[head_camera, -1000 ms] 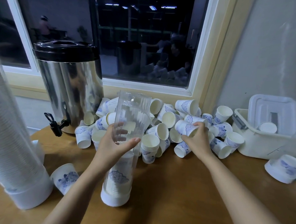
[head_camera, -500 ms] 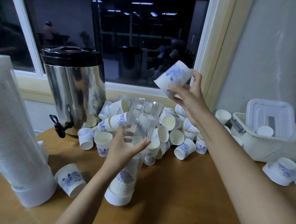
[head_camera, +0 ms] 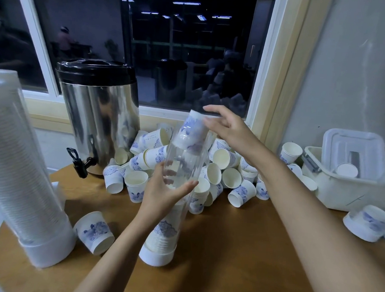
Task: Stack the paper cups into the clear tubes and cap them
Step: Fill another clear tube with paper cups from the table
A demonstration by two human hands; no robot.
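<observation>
A clear tube (head_camera: pixel 186 165) stands tilted on its white cap (head_camera: pixel 156 256) on the wooden table (head_camera: pixel 237 248), with several blue-patterned paper cups (head_camera: pixel 166 230) nested in its lower part. My left hand (head_camera: pixel 162 189) grips the tube at mid-height. One cup (head_camera: pixel 192 129) sits upside down, halfway into the tube's mouth. My right hand (head_camera: pixel 227 125) hovers just right of it, fingers spread and nearly straight, fingertips at the cup's side. A heap of loose cups (head_camera: pixel 221 167) lies behind the tube.
A filled tube (head_camera: pixel 19 159) with a white cap stands at the left edge. A steel urn (head_camera: pixel 99 118) with a black tap is at the back left. A white bin (head_camera: pixel 341 189) holds a lid at the right. Single cups lie at front left (head_camera: pixel 94 231) and far right (head_camera: pixel 367 222).
My right hand picked a cup from the heap, lifted it, and brought it down to the tube's mouth, where its fingers have loosened. My left hand kept its hold on the tube.
</observation>
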